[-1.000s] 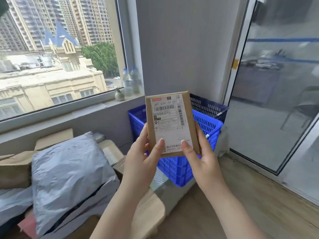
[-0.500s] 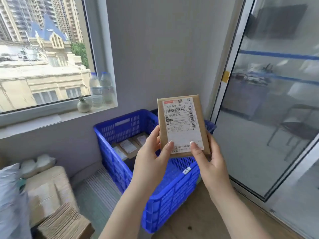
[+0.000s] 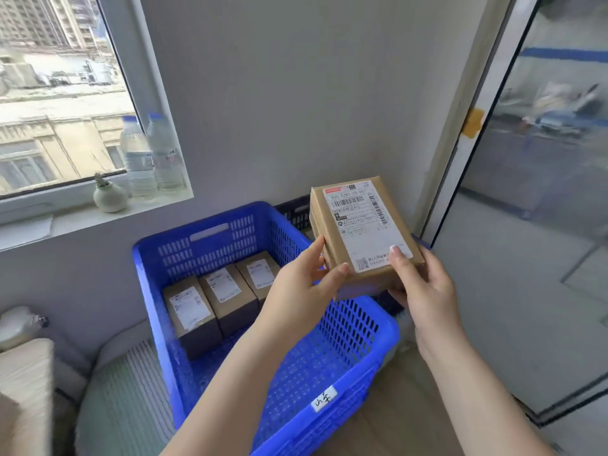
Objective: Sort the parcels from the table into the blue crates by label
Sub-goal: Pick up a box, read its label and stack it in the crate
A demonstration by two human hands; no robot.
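A brown cardboard parcel (image 3: 362, 228) with a white shipping label is held tilted above the far right corner of a blue crate (image 3: 230, 228). My left hand (image 3: 299, 284) grips its lower left edge and my right hand (image 3: 424, 287) grips its lower right corner, thumb on the label. Inside the blue crate three similar brown parcels (image 3: 217, 297) stand in a row against the far wall. A small white handwritten tag (image 3: 324, 399) is stuck on the crate's near wall. A second, darker crate (image 3: 296, 213) shows partly behind the held parcel.
Two water bottles (image 3: 151, 158) and a small white vase (image 3: 110, 195) stand on the window sill at left. A glass sliding door (image 3: 539, 205) fills the right side. Cardboard and wrapped goods (image 3: 23, 383) lie at the lower left beside a striped mat (image 3: 128, 396).
The view has swung right and down from the table's parcel pile to the crate. Both hands have carried the parcel along and tilted it over the crate's far right corner.
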